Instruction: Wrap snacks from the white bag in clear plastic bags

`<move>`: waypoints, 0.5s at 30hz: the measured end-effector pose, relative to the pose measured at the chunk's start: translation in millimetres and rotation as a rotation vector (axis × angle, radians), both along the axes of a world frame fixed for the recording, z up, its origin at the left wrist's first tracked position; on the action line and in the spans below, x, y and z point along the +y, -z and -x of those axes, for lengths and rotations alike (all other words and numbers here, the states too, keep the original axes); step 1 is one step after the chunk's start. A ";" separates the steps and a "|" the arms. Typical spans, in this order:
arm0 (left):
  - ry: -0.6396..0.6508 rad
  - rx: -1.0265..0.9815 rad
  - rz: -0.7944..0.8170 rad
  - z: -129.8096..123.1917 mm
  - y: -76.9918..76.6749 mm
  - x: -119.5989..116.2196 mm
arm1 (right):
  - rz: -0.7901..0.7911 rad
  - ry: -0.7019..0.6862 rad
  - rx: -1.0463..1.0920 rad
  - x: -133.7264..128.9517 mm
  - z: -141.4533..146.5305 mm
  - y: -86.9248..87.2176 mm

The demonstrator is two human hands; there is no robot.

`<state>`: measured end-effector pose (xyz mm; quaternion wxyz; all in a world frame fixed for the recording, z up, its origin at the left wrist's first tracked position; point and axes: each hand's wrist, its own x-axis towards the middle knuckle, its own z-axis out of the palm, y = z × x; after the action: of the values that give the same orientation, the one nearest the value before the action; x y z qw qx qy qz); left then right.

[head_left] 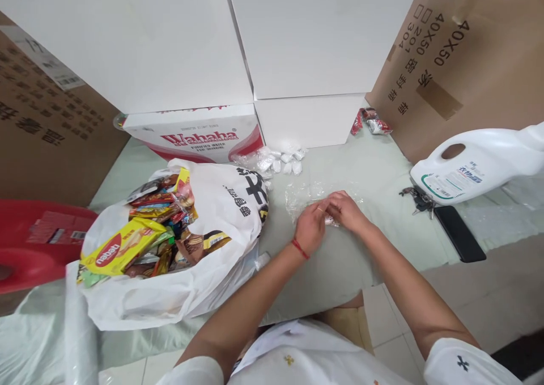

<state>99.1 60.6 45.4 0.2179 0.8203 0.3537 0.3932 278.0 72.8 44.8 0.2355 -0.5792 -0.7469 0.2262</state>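
My left hand [311, 227], with a red cord bracelet at the wrist, and my right hand [345, 209] meet over the pale green cloth. Fingers of both hands are closed on thin clear plastic film [300, 197], which spreads out behind and beside them. A small shiny part shows under the fingers, too covered to name. Just beyond the film lie several small white wrapped packets [287, 161] in a loose heap. To the left, a white plastic bag [212, 204] gapes over many wrapped snacks, a yellow snack packet [123, 246] on top.
A Wahaha carton [199, 136] and white panels [301, 122] stand behind, with cardboard [476, 62] at the right. A white detergent jug [471, 167], keys [419, 199] and a black phone [459, 233] lie right. Small red packets [376, 122] sit at the back; a red jug [42, 240] is far left.
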 end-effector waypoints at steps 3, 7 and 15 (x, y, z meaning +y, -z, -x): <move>-0.044 0.085 0.104 -2.1 23.1 11.9 | 0.074 0.060 0.092 -2.6 -17.4 -8.0; -0.081 0.159 0.118 -0.9 28.7 13.3 | 0.193 0.047 0.046 -18.8 -44.6 -18.7; -0.121 0.205 0.142 -4.9 24.0 12.3 | 0.407 0.004 0.127 -38.1 -67.7 -31.9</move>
<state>103.9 73.0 21.4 0.2140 0.8159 0.4496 0.2939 345.8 34.7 76.7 0.1609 -0.6008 -0.6683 0.4081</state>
